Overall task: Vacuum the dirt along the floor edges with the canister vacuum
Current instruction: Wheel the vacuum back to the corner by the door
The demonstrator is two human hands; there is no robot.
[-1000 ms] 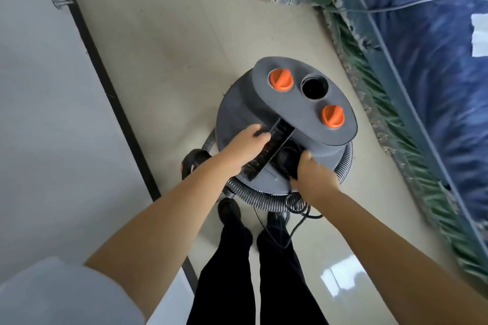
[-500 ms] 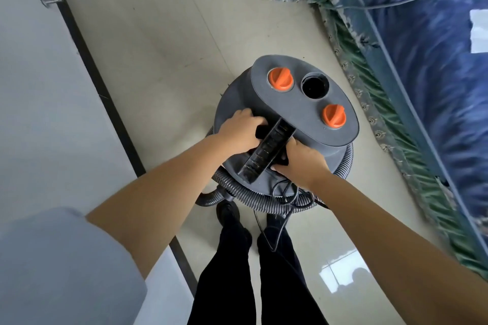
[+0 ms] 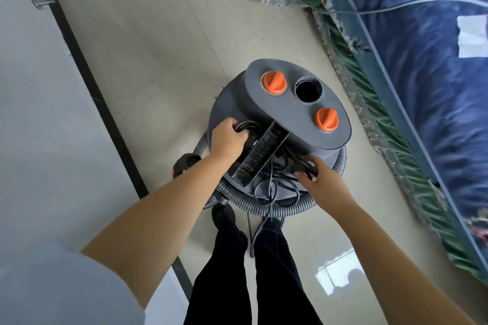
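Round grey plastic canister vacuum (image 3: 264, 124) standing on the pale tiled floor (image 3: 148, 42), directly under both hands, just ahead of the black-trousered legs (image 3: 253, 272). Left hand (image 3: 228, 137) on the canister's top, left of the black ribbed carry handle (image 3: 260, 154), grip curled round a loop of the black power cord (image 3: 272, 190). Right hand (image 3: 320, 182) at the near right edge of the lid, right of the handle, grip pinching several loose strands of the same cord between thumb and bent fingers. Beyond both grips, on the raised oval top: two orange twist knobs (image 3: 274, 82) with an open black round port (image 3: 308, 89) between them. Grey ribbed hose (image 3: 266, 208) coiled round the canister's base, below and nearer than the right grip. Black skirting strip (image 3: 87, 79) and white wall (image 3: 34, 113) left of the left grip; blue floral bed cover (image 3: 422, 87) with green frilled edge right of the right grip.
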